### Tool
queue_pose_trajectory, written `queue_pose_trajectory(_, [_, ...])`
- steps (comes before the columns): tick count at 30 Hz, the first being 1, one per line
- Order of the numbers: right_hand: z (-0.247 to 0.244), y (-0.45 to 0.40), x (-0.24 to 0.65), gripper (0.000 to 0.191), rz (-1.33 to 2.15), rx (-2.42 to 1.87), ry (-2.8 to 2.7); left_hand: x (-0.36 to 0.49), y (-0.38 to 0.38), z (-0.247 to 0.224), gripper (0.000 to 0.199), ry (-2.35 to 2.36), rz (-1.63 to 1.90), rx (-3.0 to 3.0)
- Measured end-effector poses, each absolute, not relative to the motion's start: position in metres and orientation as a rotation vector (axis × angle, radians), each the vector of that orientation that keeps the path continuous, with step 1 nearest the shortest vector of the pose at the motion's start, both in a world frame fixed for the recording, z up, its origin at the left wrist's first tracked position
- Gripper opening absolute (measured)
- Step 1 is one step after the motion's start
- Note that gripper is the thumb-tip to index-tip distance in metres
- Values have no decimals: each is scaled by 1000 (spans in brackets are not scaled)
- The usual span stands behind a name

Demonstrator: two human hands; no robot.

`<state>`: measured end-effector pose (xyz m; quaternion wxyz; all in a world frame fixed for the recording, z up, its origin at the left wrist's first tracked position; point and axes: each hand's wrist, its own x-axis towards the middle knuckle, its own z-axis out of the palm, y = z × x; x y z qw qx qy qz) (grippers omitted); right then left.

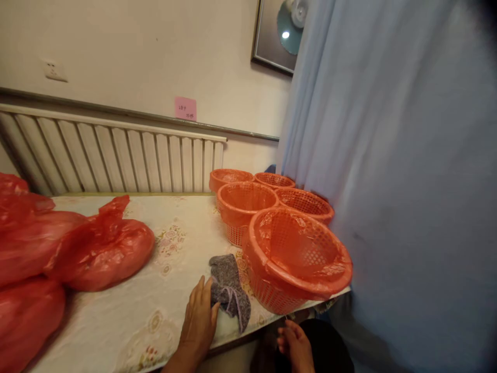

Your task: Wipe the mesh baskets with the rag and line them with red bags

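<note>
My left hand lies at the table's front with its fingers stretched out, its fingertips against the left side of a crumpled grey cloth with a pale purple edge. Below the table edge, my right hand is closed in a pinch. A thin pale sliver sticks up from its fingertips, too small to name. Just above that hand stands the nearest orange plastic basket, lined with a thin red plastic bag folded over its rim.
Several more orange baskets stand behind, some visibly bag-lined. Full red plastic bags sit on the left of the flower-patterned tablecloth. A blue curtain hangs at the right. A white radiator runs along the wall.
</note>
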<state>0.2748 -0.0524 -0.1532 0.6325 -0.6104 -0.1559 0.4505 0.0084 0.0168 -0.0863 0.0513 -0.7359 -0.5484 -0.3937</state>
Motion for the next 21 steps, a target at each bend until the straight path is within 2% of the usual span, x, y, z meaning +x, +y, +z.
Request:
queue_pose_trajectory(4, [-148,-63,239,37,1034,-1448,-790,-17,25,-134,44,-1787,-1015,-2301])
queue_pose_trajectory(10, [-102,-53,199,21,682,-1453,-1389,-64,27,-168,39,-1712,-948,-2312])
queue_pose_trajectory(17, [-76,-8,128,32,225,-1241,-1883,-81,17,-155,32,-1711,-777,-2313])
queue_pose_trajectory(21, [-82,21,94,39,47,-1246,-2162,-75,14,-154,43,-1733,-674,-2286])
